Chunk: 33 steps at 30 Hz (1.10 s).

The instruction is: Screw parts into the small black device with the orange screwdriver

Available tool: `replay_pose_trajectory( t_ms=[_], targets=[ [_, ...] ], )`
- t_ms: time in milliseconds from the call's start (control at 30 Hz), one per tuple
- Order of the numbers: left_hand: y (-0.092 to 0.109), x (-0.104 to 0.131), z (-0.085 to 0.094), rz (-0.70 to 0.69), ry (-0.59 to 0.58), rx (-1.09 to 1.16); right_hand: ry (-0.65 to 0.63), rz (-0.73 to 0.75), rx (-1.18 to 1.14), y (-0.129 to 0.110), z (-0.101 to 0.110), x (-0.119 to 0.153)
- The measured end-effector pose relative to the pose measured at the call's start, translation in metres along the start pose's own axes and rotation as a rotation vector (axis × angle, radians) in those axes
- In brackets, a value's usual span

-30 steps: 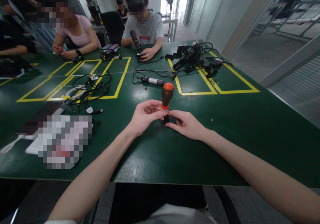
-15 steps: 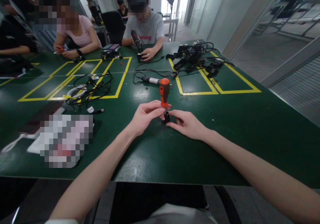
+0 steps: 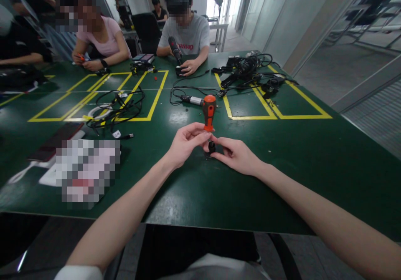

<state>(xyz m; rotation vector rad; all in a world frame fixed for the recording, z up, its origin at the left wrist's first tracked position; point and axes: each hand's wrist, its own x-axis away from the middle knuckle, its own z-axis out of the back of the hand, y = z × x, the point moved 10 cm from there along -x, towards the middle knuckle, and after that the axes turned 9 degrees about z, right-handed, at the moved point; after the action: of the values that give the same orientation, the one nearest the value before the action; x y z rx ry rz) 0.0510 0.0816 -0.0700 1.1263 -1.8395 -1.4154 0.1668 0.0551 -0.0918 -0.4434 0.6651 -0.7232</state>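
A wide green desk (image 3: 313, 163) marked with yellow tape rectangles carries a big tangle of black cables (image 3: 247, 73) at its far right, a looser coil of cables (image 3: 115, 107) at the left (two people sit at the far edge, each busy with a tool), and a silver-and-black driver (image 3: 191, 100) lying flat near the middle. Nearer, the left hand (image 3: 184, 142) pinches the lower end of an upright orange-handled screwdriver (image 3: 209, 112). The right hand (image 3: 236, 155) closes thumb and forefinger on a small black part (image 3: 212, 147) standing on the desk directly under the screwdriver's tip.
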Motion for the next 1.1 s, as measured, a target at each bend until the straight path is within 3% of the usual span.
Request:
replay_pose_trajectory(
  t_ms=[467,900,1100],
  targets=[
    [0.0041,0.0003,0.0054,-0.034,0.093,-0.063,0.016,-0.015,-0.013,0.0019,0.0006,0.0008],
    [0.0025,0.0007,0.0004,0.011,0.017,-0.039,0.001,-0.009,-0.015,-0.0008,0.0005,-0.0003],
    [0.0022,0.0006,0.0042,0.003,0.058,-0.112,0.0,-0.001,-0.004,0.0001,-0.0006,0.0001]
  ],
)
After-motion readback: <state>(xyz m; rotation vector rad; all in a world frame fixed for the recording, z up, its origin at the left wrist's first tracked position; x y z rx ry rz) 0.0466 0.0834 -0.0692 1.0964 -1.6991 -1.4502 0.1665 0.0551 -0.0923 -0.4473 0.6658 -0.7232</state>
